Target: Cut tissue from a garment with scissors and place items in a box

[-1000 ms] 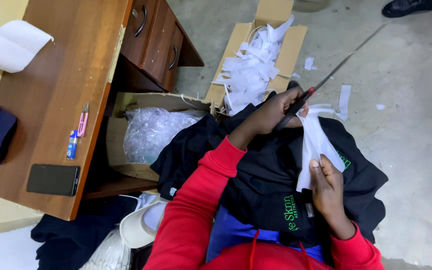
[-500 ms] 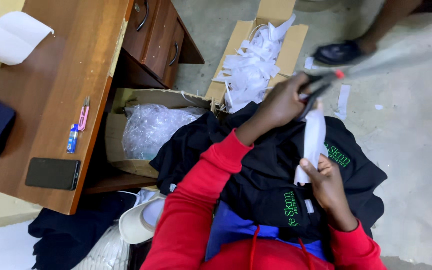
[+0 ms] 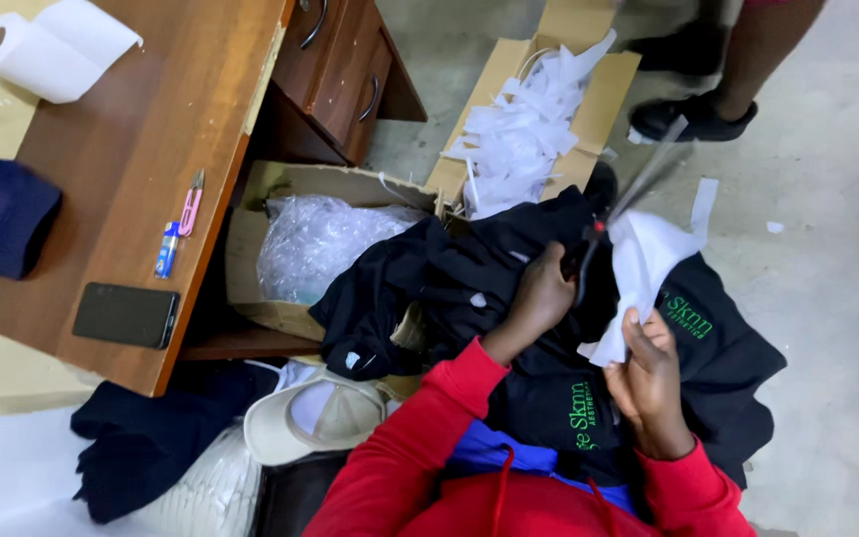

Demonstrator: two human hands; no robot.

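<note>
The right hand (image 3: 648, 383) sits nearest the body, fingers pinched on the lower edge of a white backing sheet (image 3: 643, 264), which rises up and away from it over the black garment (image 3: 549, 328) heaped on the lap. The sheet's long axis runs from that hand's fingertips toward the far upper right, its top corner ending in a narrow strip out over the floor.

Just to the left of the sheet, and slightly farther out, the left hand (image 3: 541, 298) is clenched around the handles of a pair of scissors (image 3: 613, 214). The blades point away from this hand, up and to the right, nearly parallel to the sheet's long edge and touching or just beside it; the blur makes it hard to say whether they are open. The two hands are close together, the sheet between them, with the scissor hand nearer the sheet's middle.

Beyond the left hand stands an open cardboard box (image 3: 608, 75) full of white offcuts (image 3: 519, 139), and past it someone's dark shoe (image 3: 693, 117).
</note>
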